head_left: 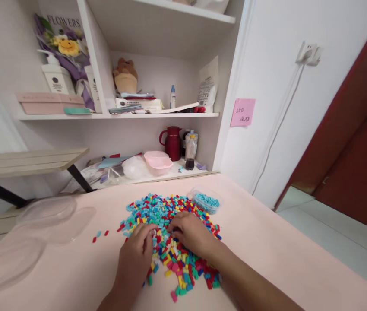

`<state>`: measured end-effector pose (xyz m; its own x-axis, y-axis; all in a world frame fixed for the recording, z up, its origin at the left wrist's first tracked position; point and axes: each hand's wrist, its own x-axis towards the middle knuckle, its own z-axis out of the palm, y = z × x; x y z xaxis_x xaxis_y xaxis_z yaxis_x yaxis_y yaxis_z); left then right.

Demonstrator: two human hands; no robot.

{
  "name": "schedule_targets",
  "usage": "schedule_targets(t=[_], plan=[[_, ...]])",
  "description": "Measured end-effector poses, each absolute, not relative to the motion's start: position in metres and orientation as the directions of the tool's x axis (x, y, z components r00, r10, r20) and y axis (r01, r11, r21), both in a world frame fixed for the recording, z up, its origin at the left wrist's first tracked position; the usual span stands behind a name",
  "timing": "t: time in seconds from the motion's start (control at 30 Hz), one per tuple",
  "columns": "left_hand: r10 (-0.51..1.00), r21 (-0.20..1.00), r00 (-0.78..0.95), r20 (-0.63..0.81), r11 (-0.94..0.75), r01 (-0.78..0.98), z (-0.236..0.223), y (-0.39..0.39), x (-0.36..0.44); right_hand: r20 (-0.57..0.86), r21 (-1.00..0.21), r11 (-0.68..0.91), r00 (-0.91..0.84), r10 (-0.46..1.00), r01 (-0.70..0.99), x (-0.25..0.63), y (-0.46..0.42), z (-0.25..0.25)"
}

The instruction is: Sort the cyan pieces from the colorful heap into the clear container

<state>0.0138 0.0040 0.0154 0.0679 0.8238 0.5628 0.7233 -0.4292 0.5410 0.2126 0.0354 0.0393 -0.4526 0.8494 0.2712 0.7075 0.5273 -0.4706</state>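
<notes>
A wide heap of small coloured plastic building bricks [173, 259], in light blue, red, yellow, green, blue and pink, is spread over the pink tabletop. At its left side is my left hand [138, 248], thumb and fingers closed together; whatever is between them is too small to name. My right hand [191, 233] reaches into the heap's middle from the right, its fingers curled down on the bricks, and its fingertips are partly hidden. Just behind it a clear plastic tub [215, 210] holds light blue bricks.
Clear plastic containers or lids [49, 210] lie on the left of the pink table [261, 259]. A few stray bricks [98, 234] sit left of the heap. Behind are a pink bowl [158, 160], a dark red jug [172, 144] and a bottle [190, 152], below a shelf [157, 115].
</notes>
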Motion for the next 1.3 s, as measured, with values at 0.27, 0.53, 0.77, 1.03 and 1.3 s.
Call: schedule_targets(t=[0.27, 0.53, 0.77, 1.03, 1.3], plan=[[0.867, 0.643, 0.029, 0.498, -0.392, 0.658, 0.018, 0.004, 0.016, 0.165, -0.896, 0.266, -0.289, 0.943, 0.355, 0.209, 0.034, 0.042], [0.861, 0.688, -0.068, 0.504, -0.353, 0.634, 0.014, 0.008, 0.01, -0.068, -0.935, -0.172, -0.319, 0.945, -0.31, 0.202, 0.028, 0.044], [0.87, 0.654, 0.02, 0.493, -0.385, 0.651, 0.02, 0.012, 0.001, -0.148, -0.855, -0.293, -0.338, 0.929, -0.429, 0.206, 0.033, 0.04], [0.903, 0.523, 0.091, 0.42, -0.323, 0.789, 0.011, 0.009, 0.006, -0.138, -0.964, -0.189, -0.257, 0.957, -0.188, 0.2, 0.022, 0.048], [0.865, 0.323, 0.206, 0.458, -0.377, 0.868, 0.015, 0.006, 0.007, -0.102, -0.979, -0.15, -0.309, 0.946, -0.136, 0.193, 0.011, 0.055]])
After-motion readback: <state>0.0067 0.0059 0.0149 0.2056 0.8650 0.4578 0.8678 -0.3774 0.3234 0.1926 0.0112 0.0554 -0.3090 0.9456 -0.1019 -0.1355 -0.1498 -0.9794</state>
